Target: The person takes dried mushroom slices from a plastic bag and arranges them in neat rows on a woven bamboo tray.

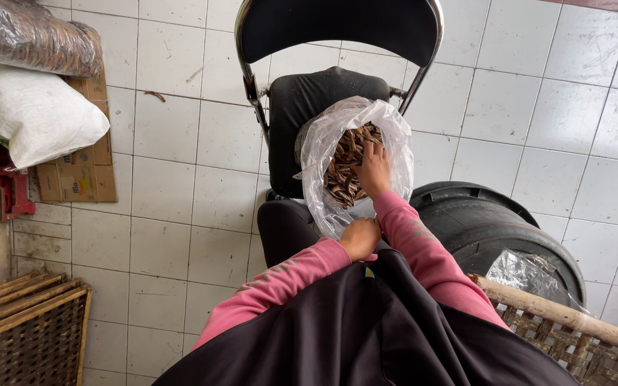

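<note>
- The floor [173, 179] is made of white square tiles with grey joints, a little dirty, and it fills most of the view from above.
- At the far left, a white sack [33, 111] lies on flattened cardboard [84, 175], and above it there is a clear bag with brown contents [33, 36].
- In the lower left corner stands a woven wooden crate [26, 332].
- In the middle stands a black chair [323, 93] with a shiny metal frame; its back is at the top of the view.
- On the chair seat rests a clear plastic bag [323, 154], open at the top and full of small dried brown fish [345, 168].
- The left hand [360, 238], in a pink sleeve, is closed on the lower edge of the plastic bag, near the person's lap.
- The right hand [373, 168] is inside the mouth of the bag, on top of the dried fish; the fingers are curled down into them, but I cannot tell if they grip any.
- The person wears a dark garment [366, 336] that covers the bottom centre of the view.
- To the right of the chair lies a black rubber tyre-like tub [481, 221], with crumpled clear plastic [527, 275] on its near side.
- In the lower right corner is a woven bamboo tray [581, 343] with a thick pale rim.
</note>
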